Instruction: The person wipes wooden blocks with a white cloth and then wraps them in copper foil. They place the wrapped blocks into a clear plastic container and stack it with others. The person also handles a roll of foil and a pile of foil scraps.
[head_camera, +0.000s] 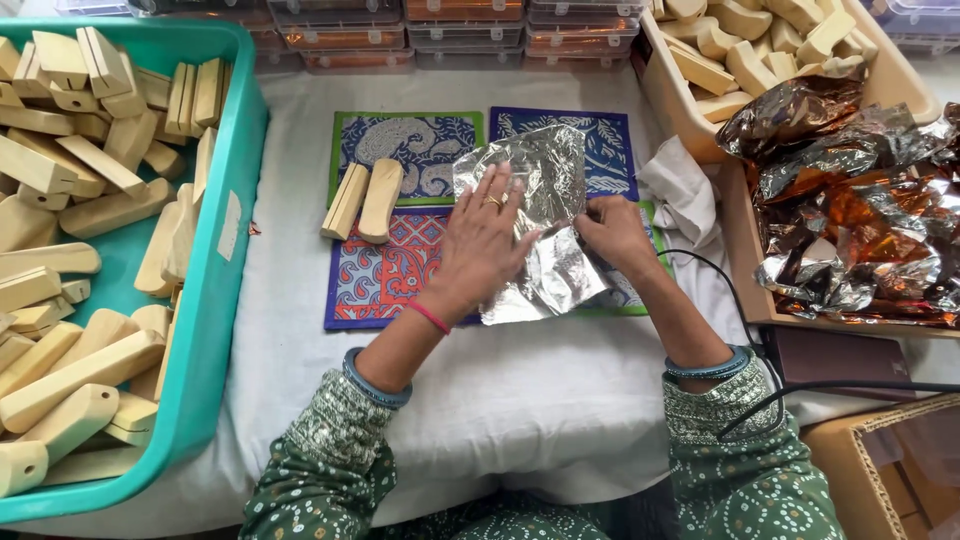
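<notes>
Head view — foil sheet lies under left hand, beside right hand.

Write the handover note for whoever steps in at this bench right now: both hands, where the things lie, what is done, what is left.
Left hand: flat on the silver foil sheet, pressing it down.
Right hand: pinching the foil's right edge, folding it inward.
The foil lies on the patterned mats; whatever it wraps is hidden.
Two wooden blocks lie bare on the mats, left of the foil.
Teal crate at left and beige bin at upper right hold more bare blocks; crumpled foil pile at right.
Done: no finished wrapped piece visible.
Left: this wrap is half-folded; two blocks unwrapped.
</notes>
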